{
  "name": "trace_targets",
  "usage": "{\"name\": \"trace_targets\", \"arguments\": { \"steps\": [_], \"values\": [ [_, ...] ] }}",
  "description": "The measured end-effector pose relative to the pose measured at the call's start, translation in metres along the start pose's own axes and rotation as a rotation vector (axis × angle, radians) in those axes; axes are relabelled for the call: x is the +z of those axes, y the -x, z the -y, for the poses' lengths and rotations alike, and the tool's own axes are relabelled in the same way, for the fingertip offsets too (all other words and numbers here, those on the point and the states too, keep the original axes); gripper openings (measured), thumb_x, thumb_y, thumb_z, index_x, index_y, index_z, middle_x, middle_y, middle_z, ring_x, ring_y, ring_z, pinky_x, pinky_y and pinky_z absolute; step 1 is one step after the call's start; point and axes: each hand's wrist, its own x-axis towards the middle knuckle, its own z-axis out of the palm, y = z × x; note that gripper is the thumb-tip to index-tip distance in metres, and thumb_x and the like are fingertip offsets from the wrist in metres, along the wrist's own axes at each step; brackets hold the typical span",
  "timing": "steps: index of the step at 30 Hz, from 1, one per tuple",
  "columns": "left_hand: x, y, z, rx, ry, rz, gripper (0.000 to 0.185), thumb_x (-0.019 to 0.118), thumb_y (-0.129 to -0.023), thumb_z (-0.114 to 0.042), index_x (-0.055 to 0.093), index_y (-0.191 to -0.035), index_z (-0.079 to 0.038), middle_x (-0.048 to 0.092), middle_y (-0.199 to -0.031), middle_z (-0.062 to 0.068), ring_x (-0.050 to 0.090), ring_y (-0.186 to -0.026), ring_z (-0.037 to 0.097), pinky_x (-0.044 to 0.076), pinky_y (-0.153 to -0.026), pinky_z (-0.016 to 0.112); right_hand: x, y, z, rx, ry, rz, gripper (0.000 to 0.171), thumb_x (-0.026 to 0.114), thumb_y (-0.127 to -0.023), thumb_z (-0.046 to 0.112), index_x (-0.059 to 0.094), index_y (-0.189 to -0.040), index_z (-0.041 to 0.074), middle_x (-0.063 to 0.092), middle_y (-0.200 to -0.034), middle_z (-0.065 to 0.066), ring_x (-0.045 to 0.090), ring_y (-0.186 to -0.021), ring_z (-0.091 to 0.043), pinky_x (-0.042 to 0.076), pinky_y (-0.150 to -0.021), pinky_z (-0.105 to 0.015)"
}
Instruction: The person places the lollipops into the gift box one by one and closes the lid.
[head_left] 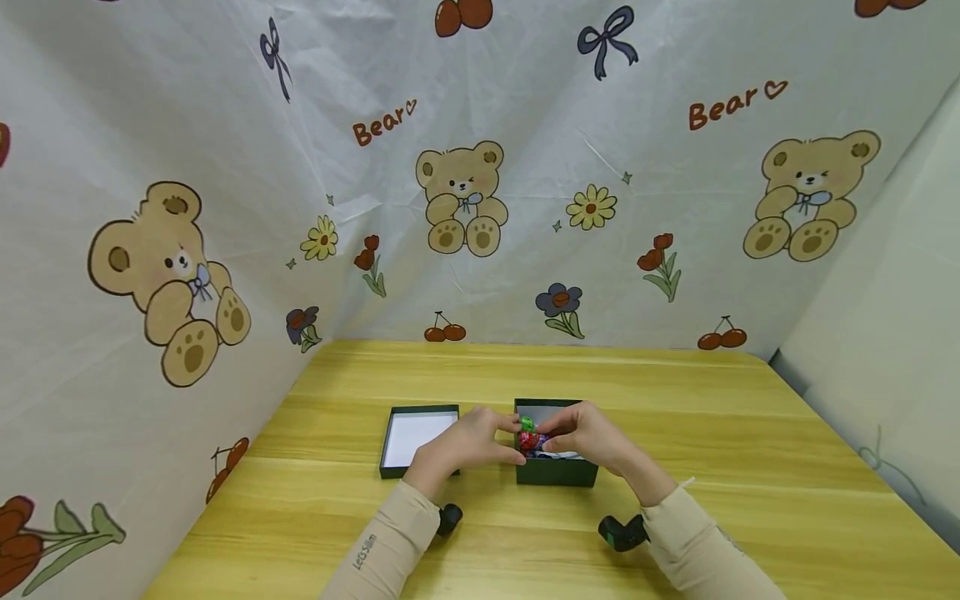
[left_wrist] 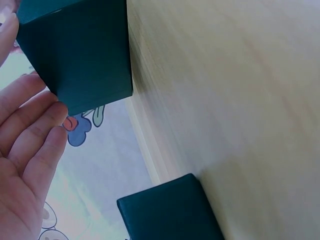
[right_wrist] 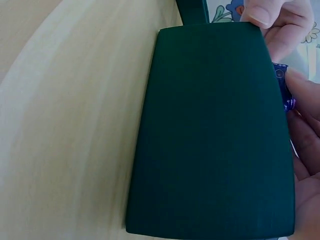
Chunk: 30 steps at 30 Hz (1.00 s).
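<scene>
An open dark green box stands on the table, with candies in shiny wrappers at its left side. A green-wrapped candy lies behind a red-wrapped candy. My left hand touches the left side of the box, thumb at the near corner, the other fingers extended along its edge. My right hand reaches over the right side and pinches a purple-wrapped candy between thumb and fingers at the rim. Part of the box's inside is hidden by this hand.
Left of the box lies its shallow green lid, white inside facing up. The wood-grain table ends at a bear-print cloth behind and on the left. Black wrist devices hang below both sleeves.
</scene>
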Motion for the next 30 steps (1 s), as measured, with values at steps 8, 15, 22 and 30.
{"name": "trace_targets", "arguments": {
  "steps": [8,15,22,30],
  "values": [
    [0.0010,0.0005,-0.0004,0.004,-0.005,-0.003,0.050,0.080,-0.086,-0.034,0.070,-0.128,-0.009,0.059,-0.143,0.006,0.055,-0.134,0.024,0.051,-0.105,0.035,0.0037,-0.0022,-0.0048,0.018,0.003,0.005,0.023,0.067,-0.091,-0.004,0.072,-0.113,-0.009,0.072,-0.109,-0.022,0.070,-0.091,-0.016,0.061,-0.083,-0.036],
    [0.0001,0.0004,0.0004,0.003,-0.006,-0.001,0.051,0.080,-0.086,-0.035,0.069,-0.130,-0.010,0.058,-0.144,0.006,0.054,-0.135,0.024,0.051,-0.105,0.035,0.0044,-0.0035,-0.0056,0.003,0.008,0.021,0.024,0.066,-0.092,-0.003,0.072,-0.114,-0.009,0.071,-0.111,-0.023,0.069,-0.095,-0.018,0.061,-0.082,-0.032],
    [0.0002,-0.0004,0.0012,0.008,-0.004,-0.001,0.051,0.080,-0.086,-0.035,0.069,-0.129,-0.011,0.058,-0.144,0.005,0.054,-0.136,0.024,0.051,-0.106,0.035,0.0057,-0.0046,-0.0034,0.002,0.032,0.027,0.023,0.066,-0.093,-0.002,0.072,-0.114,-0.007,0.071,-0.112,-0.022,0.069,-0.095,-0.018,0.061,-0.083,-0.032],
    [-0.0005,0.0005,0.0004,0.006,0.005,0.005,0.051,0.080,-0.086,-0.035,0.069,-0.129,-0.010,0.058,-0.144,0.006,0.054,-0.136,0.024,0.051,-0.105,0.035,0.0081,-0.0060,-0.0024,0.001,0.043,0.042,0.022,0.065,-0.093,-0.003,0.073,-0.113,-0.006,0.072,-0.109,-0.020,0.070,-0.094,-0.018,0.061,-0.082,-0.033]
  ]
}}
